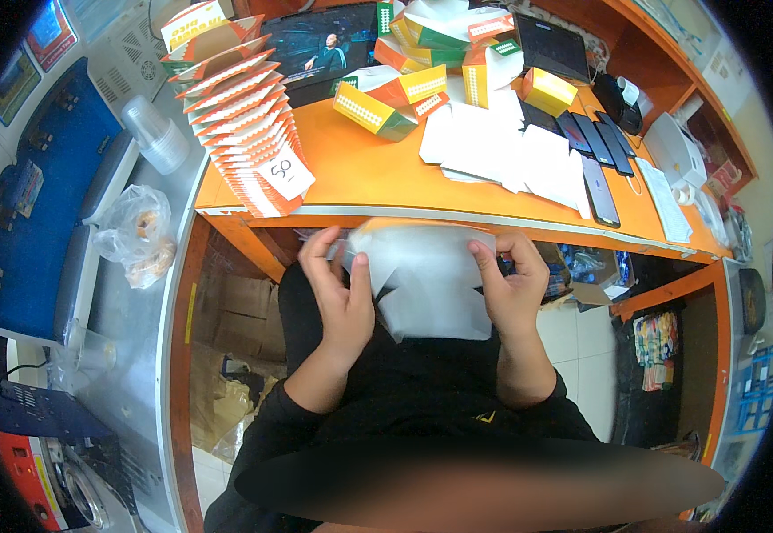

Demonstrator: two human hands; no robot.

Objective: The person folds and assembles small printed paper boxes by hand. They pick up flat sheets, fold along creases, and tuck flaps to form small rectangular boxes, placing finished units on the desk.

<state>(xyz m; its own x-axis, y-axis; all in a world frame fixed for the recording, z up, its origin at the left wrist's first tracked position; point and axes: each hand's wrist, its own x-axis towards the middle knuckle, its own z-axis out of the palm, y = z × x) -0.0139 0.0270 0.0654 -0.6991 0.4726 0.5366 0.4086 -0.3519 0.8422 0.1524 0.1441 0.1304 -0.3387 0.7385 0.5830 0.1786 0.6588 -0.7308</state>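
Note:
My left hand [344,304] and my right hand [517,282] hold a white carton blank [438,289] by its two side edges, over my lap just below the desk's front edge. Both thumbs press on its plain white face, while the fingers curl behind it. Its upper left corner is smeared by motion, and a strip of orange shows along its top edge. Dark notches cut into both sides of the blank. On the desk lie flat white blanks [484,151]. Folded cartons [404,89] in orange, yellow and green are heaped behind them.
A tall stack of nested cartons [240,133] with a handwritten tag stands at the orange desk's [351,169] left end. Several phones [598,191] lie at the right. Behind is a lit screen [324,44]. Plastic cups [155,133] and a bag [142,231] sit on the left counter.

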